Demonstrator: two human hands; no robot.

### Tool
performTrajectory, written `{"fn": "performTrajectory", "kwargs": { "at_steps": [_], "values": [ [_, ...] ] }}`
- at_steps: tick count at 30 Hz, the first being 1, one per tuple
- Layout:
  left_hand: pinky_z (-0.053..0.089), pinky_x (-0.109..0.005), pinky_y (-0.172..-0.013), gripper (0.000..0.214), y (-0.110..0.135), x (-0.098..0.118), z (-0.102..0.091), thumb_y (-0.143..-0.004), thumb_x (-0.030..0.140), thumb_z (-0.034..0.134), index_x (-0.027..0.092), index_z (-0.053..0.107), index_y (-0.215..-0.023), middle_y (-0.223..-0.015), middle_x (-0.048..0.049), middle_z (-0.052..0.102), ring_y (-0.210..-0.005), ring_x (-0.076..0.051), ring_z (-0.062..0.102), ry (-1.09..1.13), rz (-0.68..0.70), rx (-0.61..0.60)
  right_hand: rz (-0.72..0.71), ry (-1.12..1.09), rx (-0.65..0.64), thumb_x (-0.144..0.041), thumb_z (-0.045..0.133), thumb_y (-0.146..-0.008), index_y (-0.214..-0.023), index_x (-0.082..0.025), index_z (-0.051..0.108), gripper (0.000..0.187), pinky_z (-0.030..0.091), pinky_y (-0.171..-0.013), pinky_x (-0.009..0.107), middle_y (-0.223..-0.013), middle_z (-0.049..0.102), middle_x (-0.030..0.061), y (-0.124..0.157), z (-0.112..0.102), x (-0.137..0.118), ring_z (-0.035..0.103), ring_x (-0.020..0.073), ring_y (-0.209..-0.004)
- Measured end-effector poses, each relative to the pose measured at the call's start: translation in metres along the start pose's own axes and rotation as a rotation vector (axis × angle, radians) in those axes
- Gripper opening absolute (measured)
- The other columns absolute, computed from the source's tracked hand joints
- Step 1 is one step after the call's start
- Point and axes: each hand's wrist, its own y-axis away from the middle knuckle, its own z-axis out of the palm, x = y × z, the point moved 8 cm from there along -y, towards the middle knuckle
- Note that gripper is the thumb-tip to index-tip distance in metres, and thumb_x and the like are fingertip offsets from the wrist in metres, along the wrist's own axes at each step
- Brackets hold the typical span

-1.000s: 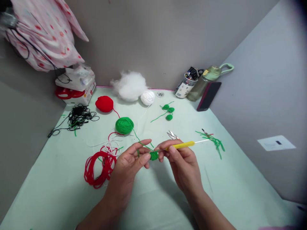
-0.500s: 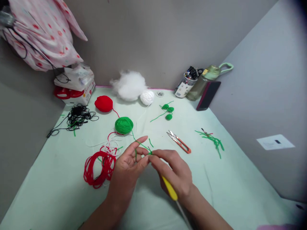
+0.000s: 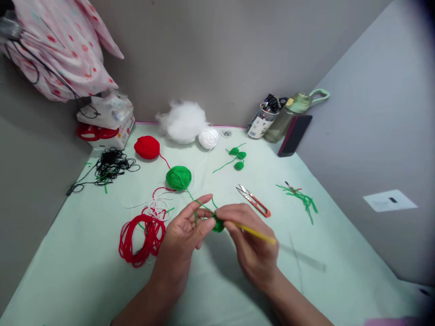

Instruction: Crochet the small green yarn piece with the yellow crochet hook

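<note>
Between my two hands is a small green crochet piece [image 3: 218, 223]. My left hand [image 3: 185, 228] pinches its left edge with thumb and a finger, while the raised index finger carries a strand of green yarn [image 3: 204, 206]. That strand runs back to the green yarn ball [image 3: 178, 178]. In my right hand [image 3: 253, 237] is a crochet hook with a yellow handle [image 3: 256, 233], slanting down to the right; its far end is blurred. The hook's tip is hidden at the crochet piece, which my right fingertips also touch.
Orange thread snips [image 3: 254, 200] lie right of my hands, with green yarn scraps [image 3: 301, 197] farther right. Small green crocheted pieces [image 3: 239, 165] lie behind. A red yarn bundle [image 3: 141, 240] sits at left. White stuffing [image 3: 183, 122], a red ball [image 3: 147, 147] and a bottle [image 3: 280, 124] stand at the back.
My right hand has turned, swinging the hook's handle from pointing down toward me to pointing right. More of the green piece now shows. The green ball has rolled slightly right.
</note>
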Motion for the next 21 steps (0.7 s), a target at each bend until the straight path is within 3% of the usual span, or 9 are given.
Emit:
{"fn": "performTrajectory", "kwargs": {
  "at_steps": [3,5,7,10,13,16,21],
  "values": [
    [0.035,-0.021,-0.06,0.048,-0.001,-0.008,0.004,-0.076,0.03,0.093,0.02,0.082,-0.122,-0.067,0.0068,0.057,-0.055,-0.006,0.03,0.092,-0.097,-0.04,-0.158,0.189,-0.063,-0.007,0.061,-0.101,-0.128,-0.024,0.076,0.036,0.064,-0.082,0.035,-0.113,0.079,0.0114,0.006,0.003,-0.013,0.074,0.0232,-0.101],
    [0.043,-0.022,-0.071,0.045,-0.001,-0.012,0.006,-0.076,0.029,0.093,0.016,0.083,-0.117,-0.055,0.0114,0.042,-0.053,-0.006,0.024,0.167,-0.175,-0.082,-0.084,0.112,-0.011,-0.008,0.059,-0.102,-0.124,-0.025,0.077,0.033,0.063,-0.081,0.034,-0.107,0.079,0.0093,0.005,-0.005,-0.007,0.073,0.0217,-0.096],
    [0.047,-0.026,-0.082,0.04,-0.003,-0.009,0.004,-0.075,0.027,0.093,0.015,0.085,-0.112,-0.052,0.0128,0.036,-0.052,-0.006,0.024,0.193,-0.181,-0.073,0.09,-0.086,0.08,-0.012,0.059,-0.104,-0.112,-0.027,0.079,0.026,0.06,-0.075,0.031,-0.095,0.077,0.0047,0.002,-0.015,0.009,0.071,0.0178,-0.085],
    [0.047,-0.027,-0.087,0.036,-0.005,-0.002,-0.003,-0.076,0.027,0.092,0.02,0.086,-0.11,-0.064,0.0075,0.054,-0.057,-0.007,0.036,0.103,-0.087,-0.033,0.275,-0.357,0.087,-0.024,0.062,-0.106,-0.101,-0.028,0.081,0.019,0.057,-0.07,0.028,-0.086,0.074,0.0015,-0.001,-0.011,0.027,0.066,0.0149,-0.076],
    [0.047,-0.03,-0.089,0.036,-0.005,-0.001,-0.002,-0.078,0.03,0.089,0.024,0.084,-0.113,-0.087,-0.001,0.07,-0.08,-0.015,0.058,-0.028,-0.031,-0.059,0.322,-0.412,0.012,-0.028,0.068,-0.103,-0.1,-0.027,0.083,0.016,0.056,-0.074,0.027,-0.091,0.078,0.003,-0.001,-0.001,0.031,0.069,0.0152,-0.082],
    [0.045,-0.031,-0.086,0.037,-0.004,-0.004,-0.004,-0.081,0.034,0.086,0.027,0.083,-0.118,-0.094,-0.0035,0.07,-0.095,-0.021,0.061,-0.104,-0.028,-0.048,0.384,-0.429,0.036,-0.03,0.07,-0.102,-0.101,-0.028,0.084,0.015,0.055,-0.074,0.025,-0.089,0.078,0.0018,0.002,0.0,0.039,0.068,0.0128,-0.078],
    [0.041,-0.028,-0.076,0.035,-0.002,-0.001,-0.007,-0.08,0.036,0.085,0.029,0.085,-0.114,-0.092,-0.0019,0.065,-0.09,-0.019,0.056,-0.142,-0.03,-0.041,0.514,-0.637,0.065,-0.037,0.069,-0.103,-0.096,-0.025,0.083,0.02,0.058,-0.072,0.025,-0.091,0.079,0.0026,0.004,0.0,0.05,0.069,0.0125,-0.074]
  ]
}}
